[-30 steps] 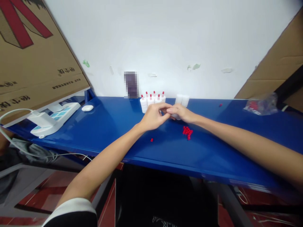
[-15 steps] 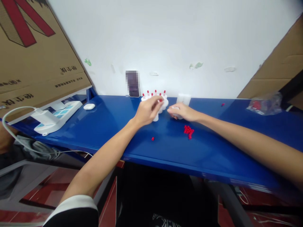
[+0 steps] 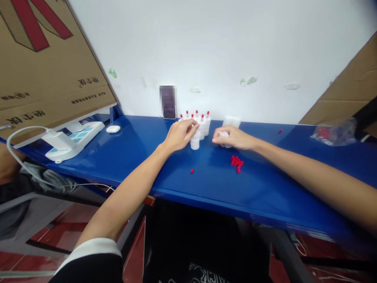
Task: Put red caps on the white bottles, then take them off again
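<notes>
My left hand [image 3: 180, 135] has its fingers closed in a pinch at the top of a white squeeze bottle [image 3: 194, 143] standing on the blue table. The tip of that bottle is hidden behind the fingers. Several more white bottles [image 3: 207, 126] with pointed red caps stand upright just behind it. My right hand [image 3: 234, 137] is wrapped round another white bottle [image 3: 224, 134], of which only part shows. Nearer to me than the right hand lies a small pile of red caps [image 3: 237, 162]. One loose red cap [image 3: 192, 171] lies apart, to the left of the pile.
A phone [image 3: 169, 103] leans against the wall behind the bottles. Whitish, partly see-through things [image 3: 232, 121] stand behind my right hand. Left are a white earbud case [image 3: 113, 129] and a power strip [image 3: 79, 141] with a plugged-in charger. A clear bag [image 3: 334, 131] with red pieces lies right.
The whole view has shifted slightly. My left hand has moved a little off the bottles, so the front bottle and those behind show more. The right hand still holds its bottle.
</notes>
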`<action>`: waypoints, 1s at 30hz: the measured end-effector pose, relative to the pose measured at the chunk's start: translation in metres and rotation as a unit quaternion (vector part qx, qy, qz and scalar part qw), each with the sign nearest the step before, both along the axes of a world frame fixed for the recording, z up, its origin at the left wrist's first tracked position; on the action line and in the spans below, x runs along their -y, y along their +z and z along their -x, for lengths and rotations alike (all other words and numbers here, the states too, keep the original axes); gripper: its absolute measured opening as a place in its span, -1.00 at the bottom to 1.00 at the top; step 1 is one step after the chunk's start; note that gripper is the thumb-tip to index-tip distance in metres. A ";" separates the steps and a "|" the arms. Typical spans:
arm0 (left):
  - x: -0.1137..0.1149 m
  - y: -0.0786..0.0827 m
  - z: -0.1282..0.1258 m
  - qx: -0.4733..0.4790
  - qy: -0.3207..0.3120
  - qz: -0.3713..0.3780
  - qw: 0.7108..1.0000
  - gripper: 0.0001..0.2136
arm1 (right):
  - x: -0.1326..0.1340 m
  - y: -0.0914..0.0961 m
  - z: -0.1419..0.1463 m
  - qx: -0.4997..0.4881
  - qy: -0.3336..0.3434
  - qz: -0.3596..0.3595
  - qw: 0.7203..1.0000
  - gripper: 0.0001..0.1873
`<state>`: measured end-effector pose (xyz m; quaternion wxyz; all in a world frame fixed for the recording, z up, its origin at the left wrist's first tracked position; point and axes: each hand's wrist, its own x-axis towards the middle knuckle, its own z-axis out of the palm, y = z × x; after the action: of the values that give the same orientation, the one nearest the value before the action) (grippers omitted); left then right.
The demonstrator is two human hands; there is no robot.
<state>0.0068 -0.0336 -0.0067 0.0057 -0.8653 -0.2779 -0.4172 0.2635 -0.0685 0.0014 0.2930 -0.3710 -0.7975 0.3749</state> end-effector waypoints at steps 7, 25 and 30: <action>0.020 0.020 0.006 0.027 0.007 -0.109 0.994 -0.75 | -0.006 -0.011 -0.005 -0.060 -0.058 -0.023 0.996 -0.54; 0.086 0.002 0.031 -0.313 -0.113 0.069 0.940 -0.60 | -0.011 -0.011 -0.003 -0.044 -0.088 -0.035 0.995 -0.63; 0.070 0.024 -0.001 -0.092 -0.145 0.078 0.982 -0.57 | -0.009 -0.010 0.001 -0.037 -0.103 -0.015 0.994 -0.71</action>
<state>0.0079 -0.1035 0.0175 -0.0966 -0.9287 -0.1798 -0.3097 0.2626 -0.0598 -0.0087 0.3647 -0.4326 -0.7495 0.3437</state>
